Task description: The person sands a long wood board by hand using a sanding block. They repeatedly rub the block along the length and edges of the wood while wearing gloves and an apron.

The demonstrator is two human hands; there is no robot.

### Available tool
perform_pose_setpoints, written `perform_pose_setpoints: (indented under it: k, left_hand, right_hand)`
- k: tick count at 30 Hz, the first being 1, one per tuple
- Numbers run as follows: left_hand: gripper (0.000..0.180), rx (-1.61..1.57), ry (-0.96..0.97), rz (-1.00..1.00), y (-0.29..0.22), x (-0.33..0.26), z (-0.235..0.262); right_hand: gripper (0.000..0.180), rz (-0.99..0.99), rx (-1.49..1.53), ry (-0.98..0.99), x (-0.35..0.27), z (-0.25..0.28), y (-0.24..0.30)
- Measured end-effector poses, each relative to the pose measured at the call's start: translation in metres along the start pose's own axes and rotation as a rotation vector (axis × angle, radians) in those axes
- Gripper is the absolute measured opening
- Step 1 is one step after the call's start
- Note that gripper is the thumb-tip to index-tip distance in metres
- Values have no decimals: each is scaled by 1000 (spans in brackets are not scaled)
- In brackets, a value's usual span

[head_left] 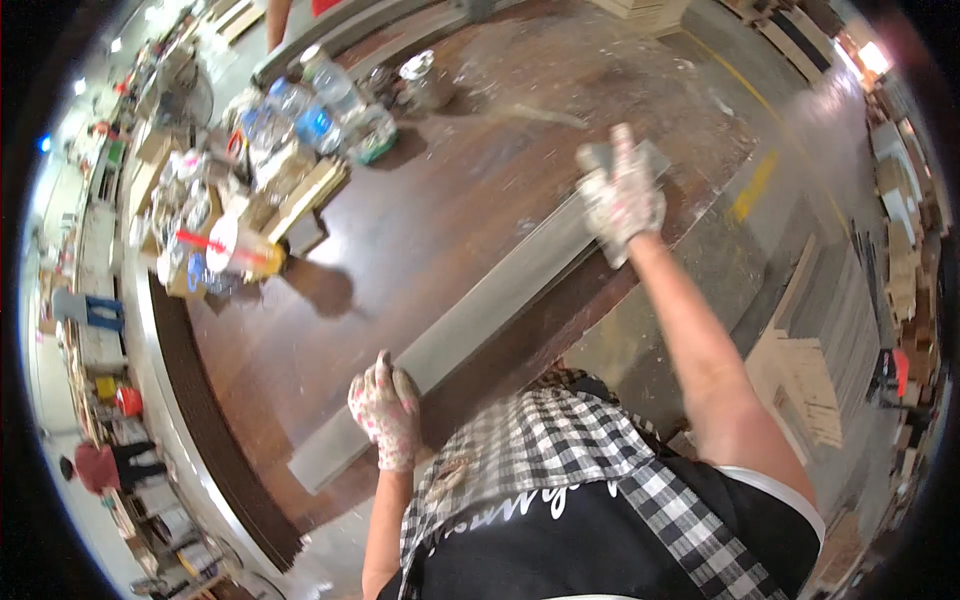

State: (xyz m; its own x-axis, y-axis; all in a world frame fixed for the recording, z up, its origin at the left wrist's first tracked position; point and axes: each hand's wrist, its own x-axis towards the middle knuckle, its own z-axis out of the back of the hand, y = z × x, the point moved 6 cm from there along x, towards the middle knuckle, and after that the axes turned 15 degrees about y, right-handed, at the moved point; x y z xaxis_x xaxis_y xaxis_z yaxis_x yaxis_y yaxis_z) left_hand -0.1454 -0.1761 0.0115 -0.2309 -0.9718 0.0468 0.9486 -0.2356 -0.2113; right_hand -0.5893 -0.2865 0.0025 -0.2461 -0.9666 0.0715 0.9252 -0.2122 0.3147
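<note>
The long grey board lies on the brown worktop, running from 7 o'clock to 1 o'clock (12 o'clock is straight ahead of the person). Left hand: gloved, on the board near its 7 o'clock end; fingers close together, grip closure cannot be determined. Right hand: gloved, on the 1 o'clock end; forefinger extended, thumb spread away.

Handling: the board is probably stiff and fairly light for its length; the smooth face may slip under fabric gloves. Long edges may chip at the corners. Take hold near both ends, across the width.

Containers: at 11 o'clock, clear plastic bottles, contents not distinguishable. At 10 o'clock, a cup with a red straw, holding an orange-yellow drink.
</note>
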Motion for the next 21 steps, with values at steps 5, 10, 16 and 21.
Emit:
perform_pose_setpoints:
  k: [5, 10, 16, 21]
  left_hand:
    - [38, -13, 73, -61, -1, -5, 4]
    - [31, -14, 58, -45, -4, -5, 2]
    - [30, -40, 27, -84, -7, 6, -3]
    - [57, -73, 37, -66, 3, -2, 2]
  right_hand:
    - [59, 457, -108, 266, -80, -26, 169]
    - [77, 200, -549, 285, 20, -4, 45]
    - [73, -164, -132, 261, 114, 17, -162]
    - [64, -137, 1198, -50, 104, 91, -107]
